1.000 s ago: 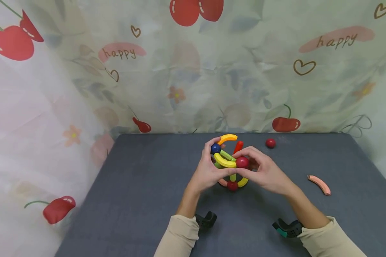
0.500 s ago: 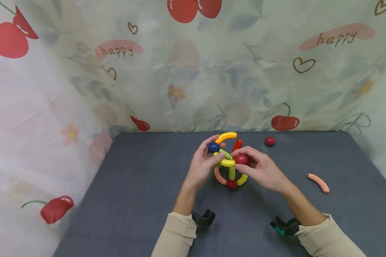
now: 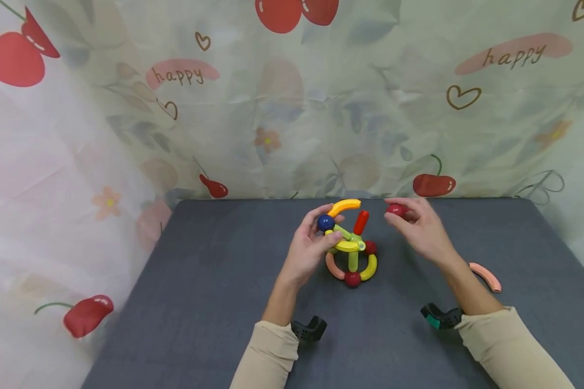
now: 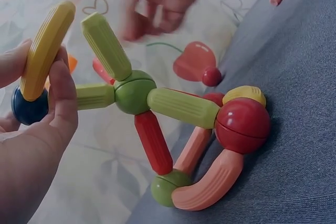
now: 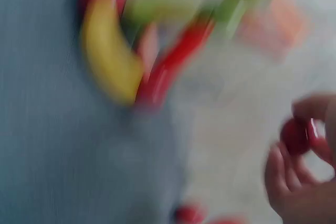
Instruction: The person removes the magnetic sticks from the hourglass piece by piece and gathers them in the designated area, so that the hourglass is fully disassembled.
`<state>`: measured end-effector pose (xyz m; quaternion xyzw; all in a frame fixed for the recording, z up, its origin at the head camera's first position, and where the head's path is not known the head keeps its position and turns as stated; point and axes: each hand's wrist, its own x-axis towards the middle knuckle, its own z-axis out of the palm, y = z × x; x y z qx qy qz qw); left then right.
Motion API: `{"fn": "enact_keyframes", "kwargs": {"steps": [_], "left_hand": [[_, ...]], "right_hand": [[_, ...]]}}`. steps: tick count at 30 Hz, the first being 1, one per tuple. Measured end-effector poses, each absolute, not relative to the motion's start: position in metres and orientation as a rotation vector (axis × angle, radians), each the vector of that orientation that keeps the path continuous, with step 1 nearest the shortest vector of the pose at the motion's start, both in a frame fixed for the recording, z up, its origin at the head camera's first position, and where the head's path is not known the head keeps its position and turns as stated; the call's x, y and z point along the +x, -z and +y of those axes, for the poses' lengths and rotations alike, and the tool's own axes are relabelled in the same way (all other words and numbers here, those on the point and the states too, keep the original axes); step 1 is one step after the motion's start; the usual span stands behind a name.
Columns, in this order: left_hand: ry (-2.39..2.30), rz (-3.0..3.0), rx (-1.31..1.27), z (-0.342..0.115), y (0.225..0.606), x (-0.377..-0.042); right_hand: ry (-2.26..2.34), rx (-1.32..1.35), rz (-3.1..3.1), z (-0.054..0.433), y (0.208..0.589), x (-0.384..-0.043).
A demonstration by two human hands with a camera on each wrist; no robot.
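Note:
My left hand [image 3: 305, 249] pinches a yellow curved magnetic stick [image 4: 46, 51] joined to a blue ball [image 3: 326, 222], at the upper left of a magnetic stick-and-ball structure. An orange curved stick [image 3: 345, 206] rises from the blue ball. In the left wrist view, a green ball [image 4: 135, 92] joins light green sticks and a red stick [image 4: 153, 142]. The structure's base has red balls [image 3: 352, 279], a pink curved stick [image 3: 334, 267] and a yellow curved stick [image 3: 370, 267]. My right hand [image 3: 424, 231], apart from the structure, holds a red ball [image 3: 396, 210] between thumb and fingers.
Another red ball [image 4: 212, 76] lies on the dark grey table [image 3: 214, 302], hidden behind my right hand in the head view. A loose pink curved stick [image 3: 486, 277] lies at the right, beside my forearm. A patterned cloth [image 3: 292, 135] hangs behind the table.
My right hand has pulled the red ball off the yellow stick's end and carried it right and away from me. My left thumb has shifted onto the yellow stick; the structure stays in place.

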<state>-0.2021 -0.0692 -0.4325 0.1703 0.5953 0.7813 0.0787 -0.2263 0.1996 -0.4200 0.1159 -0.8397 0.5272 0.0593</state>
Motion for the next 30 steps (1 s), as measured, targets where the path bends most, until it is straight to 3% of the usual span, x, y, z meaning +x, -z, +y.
{"fn": "enact_keyframes", "kwargs": {"steps": [3, 7, 16, 20, 30], "left_hand": [[-2.346, 1.772, 0.481, -0.069, 0.433, -0.202], [-2.353, 1.754, 0.446, -0.068, 0.434, -0.201], [-2.346, 1.752, 0.466, -0.068, 0.433, -0.202], [-2.360, 1.730, 0.476, -0.068, 0.433, -0.202], [-2.366, 1.700, 0.463, -0.067, 0.433, -0.202]], "right_hand": [[-1.077, 0.129, -2.675, 0.232, 0.437, -0.258], [-0.948, -0.046, -2.807, 0.269, 0.458, -0.289], [-0.781, 0.020, -3.002, 0.293, 0.473, -0.305], [-0.745, 0.144, -2.865, 0.278, 0.450, -0.295], [-1.024, 0.702, -2.620, 0.175, 0.387, -0.249]]}}
